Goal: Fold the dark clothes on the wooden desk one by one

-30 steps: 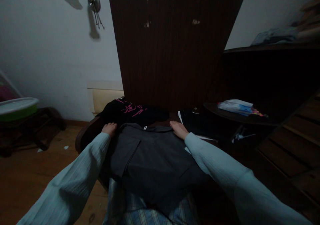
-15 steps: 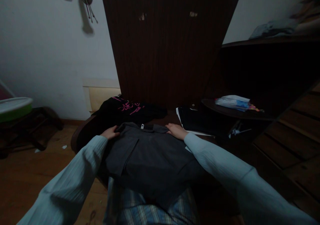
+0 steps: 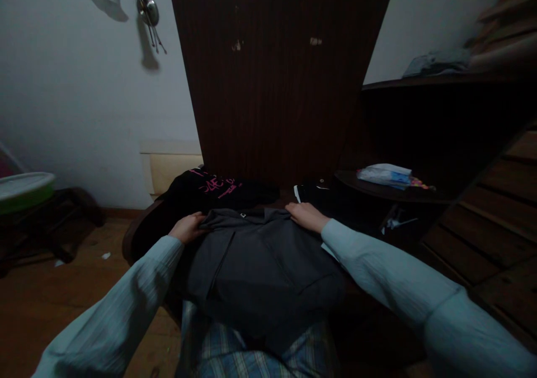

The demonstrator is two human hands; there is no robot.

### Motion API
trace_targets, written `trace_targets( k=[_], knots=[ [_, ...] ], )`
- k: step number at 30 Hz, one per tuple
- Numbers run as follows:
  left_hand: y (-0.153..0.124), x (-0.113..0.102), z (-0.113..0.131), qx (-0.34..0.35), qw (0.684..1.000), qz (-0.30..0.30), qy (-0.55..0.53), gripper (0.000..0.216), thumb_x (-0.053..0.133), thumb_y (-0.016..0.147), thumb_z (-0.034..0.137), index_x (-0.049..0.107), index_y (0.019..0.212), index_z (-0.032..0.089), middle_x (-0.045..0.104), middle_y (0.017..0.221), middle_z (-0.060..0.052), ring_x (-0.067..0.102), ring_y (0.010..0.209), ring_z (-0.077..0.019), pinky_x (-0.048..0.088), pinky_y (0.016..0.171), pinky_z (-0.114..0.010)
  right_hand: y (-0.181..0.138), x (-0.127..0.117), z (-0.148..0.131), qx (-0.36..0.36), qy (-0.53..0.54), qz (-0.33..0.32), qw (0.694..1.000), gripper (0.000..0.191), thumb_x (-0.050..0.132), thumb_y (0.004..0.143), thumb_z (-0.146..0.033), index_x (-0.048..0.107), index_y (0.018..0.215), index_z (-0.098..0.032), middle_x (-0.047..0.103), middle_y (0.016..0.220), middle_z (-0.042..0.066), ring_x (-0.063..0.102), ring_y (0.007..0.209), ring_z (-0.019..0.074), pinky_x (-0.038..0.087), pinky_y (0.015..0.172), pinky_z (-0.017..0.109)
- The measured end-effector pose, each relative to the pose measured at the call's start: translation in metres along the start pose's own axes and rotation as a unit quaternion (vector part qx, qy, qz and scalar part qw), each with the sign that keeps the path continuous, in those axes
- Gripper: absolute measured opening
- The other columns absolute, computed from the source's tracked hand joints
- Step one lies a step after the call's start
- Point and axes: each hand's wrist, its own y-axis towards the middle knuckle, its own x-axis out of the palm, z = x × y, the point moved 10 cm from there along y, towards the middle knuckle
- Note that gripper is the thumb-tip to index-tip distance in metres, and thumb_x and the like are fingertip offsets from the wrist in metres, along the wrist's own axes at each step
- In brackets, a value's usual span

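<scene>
My left fingers [image 3: 197, 221] and right fingers [image 3: 294, 208] grip a grey top [image 3: 255, 260]; black clothing [image 3: 218, 194] lies along the back edge of the table [image 3: 131, 237].

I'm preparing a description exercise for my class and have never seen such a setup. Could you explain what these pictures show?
There is no machine: these are a person's bare left hand and right hand, in pale sleeves. One camera, worn on the head, looks forward and down. Both hands hold a dark grey garment by its upper edge, where a small label shows. It is spread over a dark surface. Beyond it lie a black garment with pink lettering and, to the right, a black item too dim to identify.
</scene>
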Motion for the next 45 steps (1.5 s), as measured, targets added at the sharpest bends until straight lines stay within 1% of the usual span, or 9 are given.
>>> trace_targets(
  k=[9, 14, 18, 21, 24, 29, 35, 40, 45],
  knots=[
    [0.033, -0.083, 0.009, -0.056, 0.970, 0.172, 0.163, 0.021, 0.042, 0.078, 0.025, 0.056, 0.094, 0.022, 0.051, 0.099, -0.006, 0.048, 0.096, -0.0207, 0.040, 0.078, -0.027, 0.039, -0.069, 0.063, 0.074, -0.034, 0.081, 0.993, 0.023, 0.035, 0.084, -0.017, 0.052, 0.099, -0.014, 0.058, 0.102, 0.012, 0.058, 0.088, 0.0219, 0.041, 0.071, 0.028],
    [0.068, -0.108, 0.018, -0.079, 0.950, 0.239, 0.185, 0.033, 0.032, 0.081, 0.016, 0.051, 0.108, 0.017, 0.050, 0.106, -0.014, 0.043, 0.104, -0.0270, 0.036, 0.085, -0.036, 0.074, -0.078, 0.087, 0.194, -0.028, 0.129, 0.972, 0.029, 0.030, 0.082, -0.006, 0.049, 0.104, -0.008, 0.055, 0.105, 0.018, 0.054, 0.093, 0.0224, 0.041, 0.072, 0.030],
    [0.078, -0.083, 0.025, -0.102, 0.939, 0.271, 0.187, 0.047, 0.030, 0.079, 0.007, 0.036, 0.125, 0.011, 0.041, 0.123, -0.019, 0.033, 0.116, -0.0301, 0.027, 0.093, -0.044, 0.090, -0.049, 0.076, 0.247, -0.001, 0.103, 0.964, 0.037, 0.023, 0.081, -0.001, 0.047, 0.109, -0.003, 0.052, 0.106, 0.025, 0.052, 0.096, 0.0260, 0.041, 0.073, 0.035],
    [0.081, -0.040, 0.026, -0.100, 0.956, 0.208, 0.181, 0.051, 0.036, 0.076, 0.009, 0.033, 0.127, 0.010, 0.036, 0.128, -0.019, 0.033, 0.117, -0.0303, 0.029, 0.093, -0.041, 0.087, -0.023, 0.049, 0.209, 0.005, 0.084, 0.974, 0.036, 0.032, 0.080, -0.004, 0.045, 0.113, -0.003, 0.052, 0.109, 0.024, 0.049, 0.099, 0.0270, 0.038, 0.079, 0.037],
    [0.077, 0.000, 0.021, -0.101, 0.980, 0.107, 0.136, 0.048, 0.042, 0.078, 0.022, 0.036, 0.124, 0.010, 0.046, 0.119, -0.018, 0.045, 0.106, -0.0294, 0.038, 0.084, -0.038, 0.073, -0.001, 0.020, 0.139, 0.022, 0.063, 0.988, 0.030, 0.041, 0.081, -0.015, 0.050, 0.109, -0.010, 0.054, 0.110, 0.016, 0.048, 0.102, 0.0246, 0.035, 0.084, 0.033],
    [0.064, 0.025, 0.029, -0.060, 0.993, 0.055, 0.090, 0.043, 0.038, 0.082, 0.037, 0.041, 0.120, 0.017, 0.047, 0.120, -0.013, 0.047, 0.106, -0.0256, 0.038, 0.087, -0.036, 0.035, 0.014, 0.017, 0.115, 0.116, 0.066, 0.984, 0.025, 0.042, 0.082, -0.023, 0.054, 0.102, -0.014, 0.058, 0.104, 0.012, 0.053, 0.095, 0.0210, 0.039, 0.079, 0.028],
    [0.066, 0.042, 0.098, 0.081, 0.996, 0.018, 0.030, 0.050, 0.044, 0.080, 0.039, 0.036, 0.124, 0.017, 0.037, 0.133, -0.012, 0.035, 0.120, -0.0247, 0.032, 0.096, -0.036, -0.031, 0.020, 0.053, 0.185, 0.330, 0.150, 0.913, 0.019, 0.040, 0.077, -0.019, 0.058, 0.082, -0.016, 0.063, 0.079, 0.005, 0.057, 0.074, 0.0143, 0.040, 0.067, 0.022],
    [0.068, 0.057, 0.166, 0.165, 0.986, 0.022, -0.012, 0.057, 0.048, 0.078, 0.035, 0.030, 0.129, 0.016, 0.034, 0.135, -0.012, 0.032, 0.122, -0.0252, 0.032, 0.098, -0.037, -0.085, 0.050, 0.060, 0.256, 0.348, 0.087, 0.897, 0.029, 0.041, 0.076, -0.038, 0.056, 0.063, -0.017, 0.060, 0.062, 0.003, 0.054, 0.059, 0.0154, 0.036, 0.055, 0.024],
    [0.074, 0.074, 0.189, 0.163, 0.985, 0.048, -0.013, 0.043, 0.037, 0.084, 0.027, 0.037, 0.126, 0.019, 0.039, 0.132, -0.011, 0.038, 0.119, -0.0238, 0.034, 0.096, -0.037, -0.104, 0.075, 0.042, 0.243, 0.379, 0.020, 0.893, 0.038, 0.044, 0.072, -0.049, 0.055, 0.055, -0.018, 0.060, 0.060, 0.003, 0.053, 0.058, 0.0153, 0.034, 0.055, 0.025]
  ],
)
